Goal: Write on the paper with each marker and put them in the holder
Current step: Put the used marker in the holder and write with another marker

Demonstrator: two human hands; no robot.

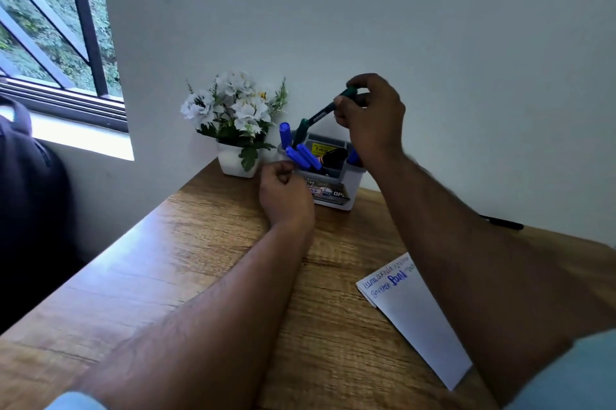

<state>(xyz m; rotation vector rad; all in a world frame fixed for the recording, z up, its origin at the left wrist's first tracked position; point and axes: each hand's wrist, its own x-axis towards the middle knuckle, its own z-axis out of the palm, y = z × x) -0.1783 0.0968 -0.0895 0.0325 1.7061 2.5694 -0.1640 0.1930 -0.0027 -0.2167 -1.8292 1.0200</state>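
My right hand (371, 116) pinches the top end of a green marker (321, 114) that slants down to the left, its capped tip just above the rim of the grey holder (351, 176). Several blue markers (301, 154) and a black one (333, 156) stand or lean inside the holder. In front of the holder's left side, my left hand (285, 193) is curled into a loose fist with nothing visible in it. A white paper (413, 313) with blue and green handwriting lies at the right, partly covered by my right forearm.
A white pot of artificial white flowers (236, 123) stands just left of the holder against the wall. A black pen (503, 223) lies at the table's far right. A dark bag (30, 193) sits left of the wooden table (186, 243), below the window.
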